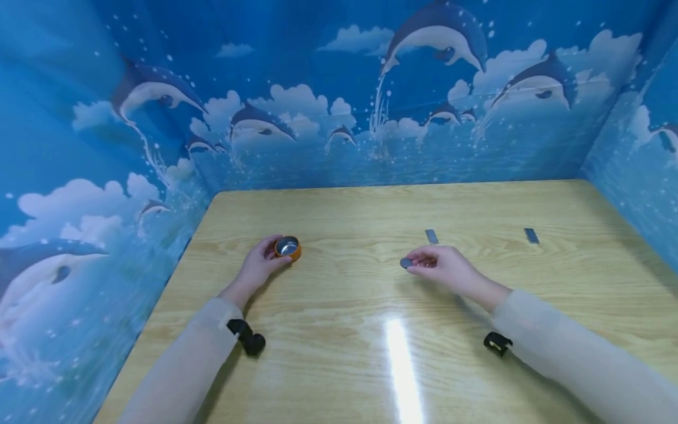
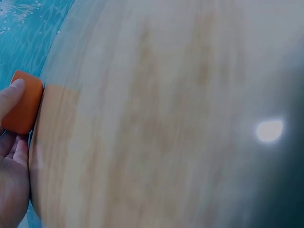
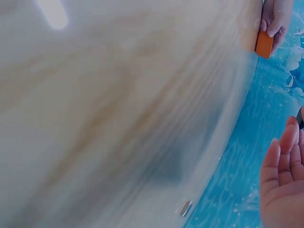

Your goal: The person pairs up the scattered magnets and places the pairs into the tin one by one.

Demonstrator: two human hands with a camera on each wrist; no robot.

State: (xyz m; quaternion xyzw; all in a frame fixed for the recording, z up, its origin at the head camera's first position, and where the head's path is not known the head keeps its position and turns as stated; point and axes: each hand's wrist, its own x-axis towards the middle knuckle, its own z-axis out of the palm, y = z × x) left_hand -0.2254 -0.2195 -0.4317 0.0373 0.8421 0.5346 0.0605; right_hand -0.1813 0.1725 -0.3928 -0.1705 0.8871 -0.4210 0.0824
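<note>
We see the left hand point(image 1: 258, 265) with fingers curled round a small orange cup point(image 1: 288, 250), wood-grain table point(image 1: 339, 330) beneath this cup, the right hand point(image 1: 446, 268) pinching a dark disc point(image 1: 406, 262) well to the cup's right, grey plate point(image 1: 431, 237) and dark plate point(image 1: 531, 235) farther right of it.

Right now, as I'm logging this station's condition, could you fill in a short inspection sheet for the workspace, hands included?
Surface: wood-grain table, with a bright glare streak on the person's side.
Job's things: orange cup, mouth up, metallic inside; small grey disc; grey piece lying just beyond the right hand; dark piece lying farther right.
Clutter: nothing seen.
Grippers: bare hands; the left hand holds the cup, the right pinches the disc; a black device at the left wrist, another at the right.
Cables: nothing seen.
Surroundings: blue dolphin-printed backdrop behind and at both sides.
</note>
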